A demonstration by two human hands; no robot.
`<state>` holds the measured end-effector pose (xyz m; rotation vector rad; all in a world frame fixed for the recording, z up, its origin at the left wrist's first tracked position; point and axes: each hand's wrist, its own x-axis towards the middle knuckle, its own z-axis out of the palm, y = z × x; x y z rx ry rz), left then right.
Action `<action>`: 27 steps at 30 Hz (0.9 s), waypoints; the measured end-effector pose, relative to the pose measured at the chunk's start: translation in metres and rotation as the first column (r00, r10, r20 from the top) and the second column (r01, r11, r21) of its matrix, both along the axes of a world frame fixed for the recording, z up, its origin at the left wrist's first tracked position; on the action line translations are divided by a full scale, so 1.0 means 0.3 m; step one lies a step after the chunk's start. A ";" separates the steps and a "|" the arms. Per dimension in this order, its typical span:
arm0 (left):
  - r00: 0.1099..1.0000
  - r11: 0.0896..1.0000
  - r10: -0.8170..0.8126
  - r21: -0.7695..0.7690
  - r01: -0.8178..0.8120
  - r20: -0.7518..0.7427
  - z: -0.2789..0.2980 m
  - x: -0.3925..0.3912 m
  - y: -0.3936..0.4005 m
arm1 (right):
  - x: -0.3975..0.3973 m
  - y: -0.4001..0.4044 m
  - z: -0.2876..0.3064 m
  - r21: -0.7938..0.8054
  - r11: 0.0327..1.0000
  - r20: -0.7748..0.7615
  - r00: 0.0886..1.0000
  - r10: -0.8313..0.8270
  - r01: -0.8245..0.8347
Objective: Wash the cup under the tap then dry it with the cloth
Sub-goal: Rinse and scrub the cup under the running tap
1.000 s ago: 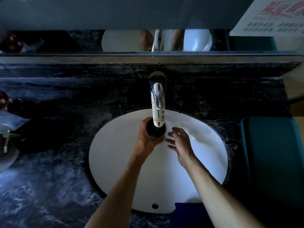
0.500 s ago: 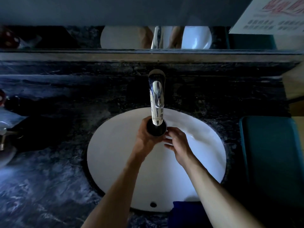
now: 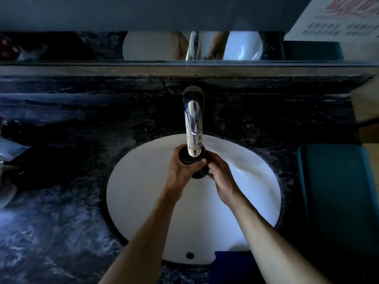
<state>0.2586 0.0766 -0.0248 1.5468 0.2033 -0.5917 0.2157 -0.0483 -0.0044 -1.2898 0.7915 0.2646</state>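
A small dark cup (image 3: 200,171) is held upright under the spout of the chrome tap (image 3: 193,121), over the white oval sink (image 3: 143,193). My left hand (image 3: 180,171) is wrapped around the cup from the left. My right hand (image 3: 221,175) grips its lower right side with the fingers. The spout hides part of the cup's mouth. Whether water is running cannot be told. A dark blue cloth (image 3: 229,265) lies at the sink's near edge, partly under my right forearm.
Dark marbled counter (image 3: 51,232) surrounds the sink. A teal rectangular tray or box (image 3: 336,197) stands to the right. Dim objects (image 3: 12,160) crowd the far left. A mirror (image 3: 164,46) runs along the back above a ledge.
My right hand moved left from beside the cup and closed on it. The cup has tilted slightly so its lower body shows. My left hand stayed on the cup.
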 end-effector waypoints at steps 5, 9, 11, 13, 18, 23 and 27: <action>0.988 0.990 0.114 -0.075 -0.122 -0.107 -0.038 -0.030 -0.021 | -0.002 0.020 -0.016 0.006 0.995 0.083 0.991 0.102 -0.103; 0.981 0.987 0.120 -0.092 -0.135 -0.149 -0.044 -0.043 -0.056 | 0.010 0.054 -0.027 -0.079 0.997 -0.011 1.000 0.001 -0.002; 0.986 0.993 0.086 -0.070 -0.097 -0.141 -0.039 -0.034 -0.052 | 0.021 0.063 -0.031 -0.113 0.993 -0.098 0.995 -0.034 0.022; 0.988 0.995 0.035 -0.082 -0.048 -0.153 -0.042 -0.019 -0.035 | 0.028 0.064 -0.029 -0.113 0.993 -0.155 0.986 -0.054 0.036; 0.996 1.000 -0.002 -0.019 0.001 -0.095 -0.052 -0.029 0.008 | 0.054 0.033 -0.035 0.005 0.999 -0.165 0.986 -0.031 0.032; 0.995 0.995 -0.105 0.002 0.105 0.001 -0.065 -0.021 0.014 | 0.055 0.040 -0.070 0.155 0.987 -0.175 0.982 0.064 -0.037; 0.978 0.978 -0.194 0.093 0.186 0.079 -0.090 -0.016 0.014 | 0.056 0.053 -0.068 -0.144 0.985 -0.091 0.993 0.080 -0.092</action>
